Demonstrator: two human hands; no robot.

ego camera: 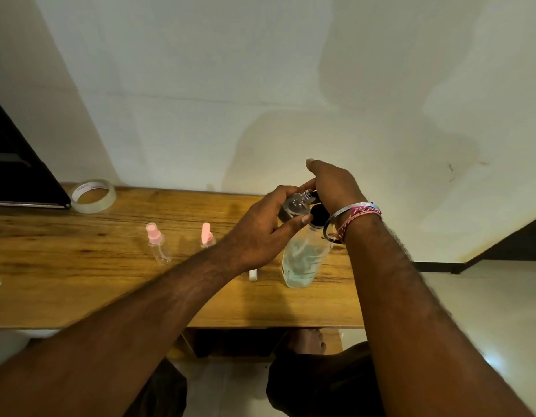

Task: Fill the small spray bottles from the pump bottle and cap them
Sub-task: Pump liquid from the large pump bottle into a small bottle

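My left hand point(266, 227) grips a small clear spray bottle point(295, 204) without its cap, held up beside the black pump head point(318, 214) of the big clear pump bottle point(303, 260). The pump bottle stands on the wooden table point(80, 266) and holds some bluish liquid. My right hand point(333, 185) rests over the pump top, palm down, fingers curved toward the small bottle's neck. Two more small clear bottles with pink spray caps stand to the left, one point(159, 243) in full view, the other point(207, 236) partly behind my left forearm.
A small white cap or tube point(253, 274) lies on the table under my left wrist. A roll of clear tape point(93, 195) sits at the back left beside a dark slanted panel point(17, 170). The wall is close behind the table. A bare foot point(307, 341) shows below.
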